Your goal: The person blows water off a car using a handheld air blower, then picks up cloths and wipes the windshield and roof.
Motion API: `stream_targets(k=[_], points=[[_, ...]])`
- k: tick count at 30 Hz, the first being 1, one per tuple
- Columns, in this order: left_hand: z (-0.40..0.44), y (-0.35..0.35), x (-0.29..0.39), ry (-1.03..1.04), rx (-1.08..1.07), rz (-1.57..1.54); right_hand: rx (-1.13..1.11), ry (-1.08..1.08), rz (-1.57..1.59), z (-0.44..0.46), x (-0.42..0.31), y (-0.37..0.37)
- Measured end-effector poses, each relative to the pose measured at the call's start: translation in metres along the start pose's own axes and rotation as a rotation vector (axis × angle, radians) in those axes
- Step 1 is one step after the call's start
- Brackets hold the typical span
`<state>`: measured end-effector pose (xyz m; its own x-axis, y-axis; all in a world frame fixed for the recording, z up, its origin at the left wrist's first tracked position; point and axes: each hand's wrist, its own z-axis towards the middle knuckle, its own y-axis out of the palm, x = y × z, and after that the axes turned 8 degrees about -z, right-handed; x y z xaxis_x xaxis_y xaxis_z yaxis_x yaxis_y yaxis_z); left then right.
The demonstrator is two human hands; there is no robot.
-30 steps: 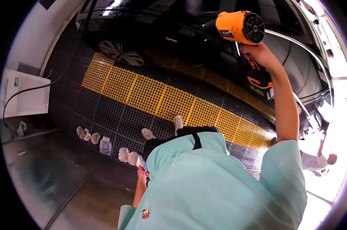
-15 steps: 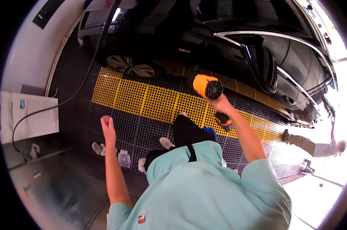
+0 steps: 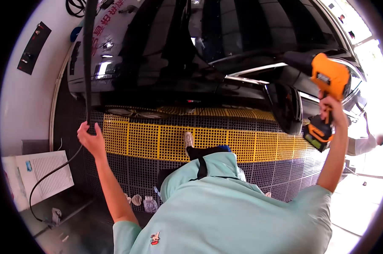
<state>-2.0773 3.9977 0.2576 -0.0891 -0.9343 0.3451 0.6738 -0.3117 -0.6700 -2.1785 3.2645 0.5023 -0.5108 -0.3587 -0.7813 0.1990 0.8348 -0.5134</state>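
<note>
On the right, my right hand (image 3: 333, 111) is wrapped round the handle of an orange and black cordless blower (image 3: 330, 76), held up near the car's side mirror (image 3: 284, 108) with its dark nozzle pointing left. My left hand (image 3: 91, 137) is raised at the left, fingers apart and curved, beside a black hose (image 3: 88, 63) that hangs down from above. Whether the fingers touch the hose is unclear, but they are not closed round it. A glossy black car (image 3: 157, 55) stands in front of me.
Yellow and dark grating (image 3: 170, 142) covers the floor. Several pale cloths or mitts (image 3: 150, 204) lie at the lower left. A white louvred panel (image 3: 51, 175) leans by the wall, with the hose curving past it. Another person (image 3: 363, 144) is at the far right.
The blower in my right hand has gone down, then back up and right. My left hand has risen to the hose and its fingers have spread. The car now fills more of the view.
</note>
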Motion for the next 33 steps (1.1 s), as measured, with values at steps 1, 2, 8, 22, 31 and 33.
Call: stream_targets(k=[1, 2, 8, 22, 31, 33], points=[[0.009, 0.004, 0.002, 0.025, 0.032, 0.041, -0.011, -0.029, 0.008, 0.014, -0.013, -0.019], [0.018, 0.007, 0.002, 0.06, 0.055, 0.142, -0.026, -0.055, 0.015, 0.027, -0.026, -0.03], [0.035, 0.024, -0.052, -0.163, -0.227, 0.096, -0.083, -0.012, -0.179, 0.075, -0.093, -0.008], [-0.107, -0.232, -0.213, -0.634, 0.469, 0.067, -0.297, -0.029, -0.337, 0.134, -0.132, 0.102], [-0.3, -0.345, -0.165, -1.807, 1.224, 0.14, -0.381, -0.397, -0.519, 0.102, -0.06, 0.233], [-0.336, -0.364, -0.153, -2.313, 0.914, -0.048, -0.41, -0.473, -0.476, 0.1, -0.05, 0.265]])
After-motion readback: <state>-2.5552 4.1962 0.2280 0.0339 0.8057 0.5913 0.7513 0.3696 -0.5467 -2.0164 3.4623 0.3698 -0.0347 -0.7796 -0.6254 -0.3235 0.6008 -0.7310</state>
